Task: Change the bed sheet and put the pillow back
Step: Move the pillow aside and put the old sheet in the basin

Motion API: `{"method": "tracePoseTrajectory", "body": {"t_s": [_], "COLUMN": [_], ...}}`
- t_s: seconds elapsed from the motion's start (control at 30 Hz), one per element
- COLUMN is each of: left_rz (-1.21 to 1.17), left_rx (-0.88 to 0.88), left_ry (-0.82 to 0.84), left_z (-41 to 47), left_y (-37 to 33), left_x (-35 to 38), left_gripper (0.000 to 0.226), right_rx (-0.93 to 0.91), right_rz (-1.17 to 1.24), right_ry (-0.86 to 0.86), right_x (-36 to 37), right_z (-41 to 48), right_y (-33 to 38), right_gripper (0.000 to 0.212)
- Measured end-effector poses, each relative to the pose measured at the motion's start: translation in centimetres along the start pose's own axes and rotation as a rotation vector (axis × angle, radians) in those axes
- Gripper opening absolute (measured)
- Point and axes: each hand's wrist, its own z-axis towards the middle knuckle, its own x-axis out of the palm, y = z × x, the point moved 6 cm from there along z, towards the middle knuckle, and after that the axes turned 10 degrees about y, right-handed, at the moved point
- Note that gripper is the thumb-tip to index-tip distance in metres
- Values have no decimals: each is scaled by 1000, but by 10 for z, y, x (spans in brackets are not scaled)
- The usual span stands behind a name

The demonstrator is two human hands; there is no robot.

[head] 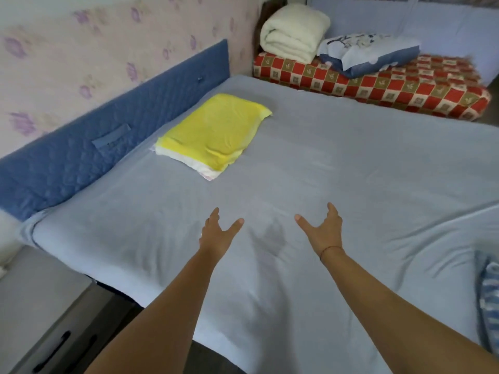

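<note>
A light blue sheet (337, 168) covers the whole mattress, with some creases toward the right. A yellow pillow (213, 133) lies flat on it near the blue padded headboard (89, 147). My left hand (217, 233) and my right hand (324, 230) reach out side by side over the middle of the bed, thumbs spread toward each other, fingers straight, holding nothing. Both hands are well short of the pillow.
A low red checked mattress (399, 85) lies beyond the bed, bearing a folded white quilt (294, 31) and a blue patterned pillow (370, 52). A grey bedside cabinet (40, 306) stands at lower left. Blue striped cloth (490, 295) shows at the right edge.
</note>
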Motion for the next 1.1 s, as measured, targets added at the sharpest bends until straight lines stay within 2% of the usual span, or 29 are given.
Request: {"method": "tracePoseTrajectory", "body": {"t_s": [0.4,0.8,1.1], "left_rz": [-32,116,162], "left_rx": [-55,23,14], "left_ry": [-32,151,200], "left_z": [66,201,281], "left_y": [30,38,35], "left_x": [-112,-238,-255], "left_gripper": [87,85,84], "right_rx": [52,153,167], "right_rz": [75,248,235], "right_ry": [154,-13,-65], "right_x": [120,266,302], "right_z": [56,107,168], "right_y": [50,112,143], "right_gripper": [106,105,105]}}
